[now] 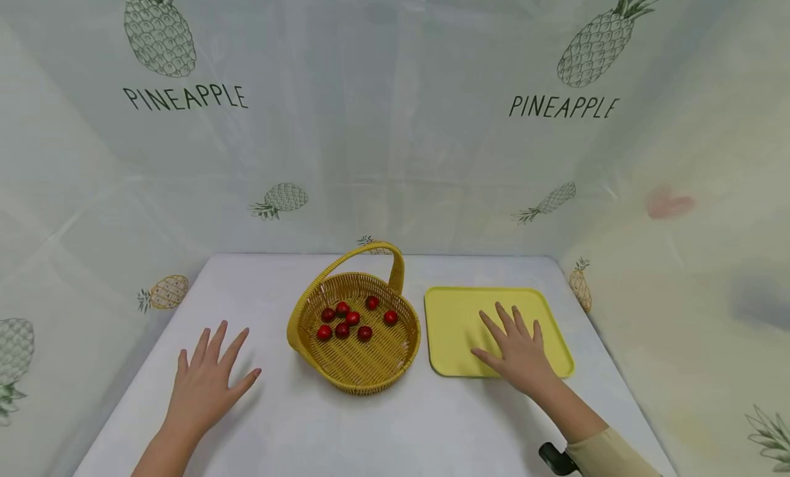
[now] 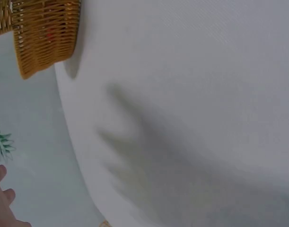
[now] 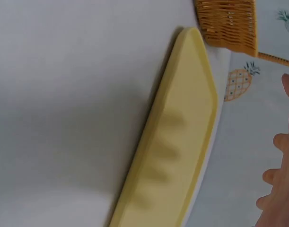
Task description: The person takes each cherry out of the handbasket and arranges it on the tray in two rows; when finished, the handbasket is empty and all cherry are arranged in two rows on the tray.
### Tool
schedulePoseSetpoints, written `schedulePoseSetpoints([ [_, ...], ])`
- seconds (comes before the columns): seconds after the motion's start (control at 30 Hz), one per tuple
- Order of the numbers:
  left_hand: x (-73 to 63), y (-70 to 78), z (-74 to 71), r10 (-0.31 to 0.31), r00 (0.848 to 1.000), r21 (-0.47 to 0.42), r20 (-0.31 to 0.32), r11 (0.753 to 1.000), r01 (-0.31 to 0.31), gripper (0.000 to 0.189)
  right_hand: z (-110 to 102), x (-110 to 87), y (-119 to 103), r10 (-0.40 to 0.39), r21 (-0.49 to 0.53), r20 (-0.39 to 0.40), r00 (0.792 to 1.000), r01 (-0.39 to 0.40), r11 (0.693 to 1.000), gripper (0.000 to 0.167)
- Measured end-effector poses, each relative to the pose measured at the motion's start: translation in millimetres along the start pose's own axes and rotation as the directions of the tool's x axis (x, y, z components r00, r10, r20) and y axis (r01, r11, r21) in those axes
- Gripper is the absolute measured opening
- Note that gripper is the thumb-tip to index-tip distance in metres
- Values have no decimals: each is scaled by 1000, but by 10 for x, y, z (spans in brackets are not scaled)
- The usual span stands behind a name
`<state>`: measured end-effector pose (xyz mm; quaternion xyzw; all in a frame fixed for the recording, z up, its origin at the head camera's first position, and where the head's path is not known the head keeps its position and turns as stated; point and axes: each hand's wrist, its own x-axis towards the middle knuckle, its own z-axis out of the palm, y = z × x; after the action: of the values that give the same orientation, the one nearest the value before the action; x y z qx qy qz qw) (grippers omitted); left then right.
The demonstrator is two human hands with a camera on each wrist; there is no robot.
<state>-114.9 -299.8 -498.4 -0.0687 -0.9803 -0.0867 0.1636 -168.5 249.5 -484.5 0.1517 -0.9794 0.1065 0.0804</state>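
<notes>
Notice nearest, at near right, the beige sleeve [image 1: 611,455] with a black wrist piece [image 1: 557,458]. Just beyond, find the right hand [image 1: 520,352] spread, gripping nothing, above the yellow tray [image 1: 453,329]; at left, the left hand [image 1: 205,384], likewise spread and unladen over the white table [image 1: 308,436]. Look between both for the wicker basket [image 1: 367,360], with eight small red fruits [image 1: 352,319] inside, mostly toward the left. To handle one well, reach in from the near side, clear of the handle [image 1: 397,275], and pinch lightly against likely rolling.
</notes>
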Motion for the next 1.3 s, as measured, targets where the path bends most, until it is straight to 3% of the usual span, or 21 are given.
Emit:
schedulePoseSetpoints([
  [0.33,73,168,-92,-40,999,-133,35,990,45,80,-106,97,-146,-10,138,33,999,6,990,79],
  [0.53,107,237,-113,-82,993,-295,91,950,105,77,-127,179,-302,-53,236,32,998,44,971,81],
  [0.77,150,353,-144,-114,973,-517,199,832,203,75,-140,285,-515,-91,334,37,995,74,940,81],
  [0.97,149,488,-99,-145,942,-610,304,729,309,80,-125,341,-715,-89,440,58,994,55,897,81],
  [1.17,157,598,-40,-152,932,-713,329,606,351,78,-102,386,-901,-112,521,58,992,66,851,76],
  [1.3,177,655,-12,-189,911,-745,366,528,409,76,-81,423,-1016,-147,568,49,988,94,818,73],
])
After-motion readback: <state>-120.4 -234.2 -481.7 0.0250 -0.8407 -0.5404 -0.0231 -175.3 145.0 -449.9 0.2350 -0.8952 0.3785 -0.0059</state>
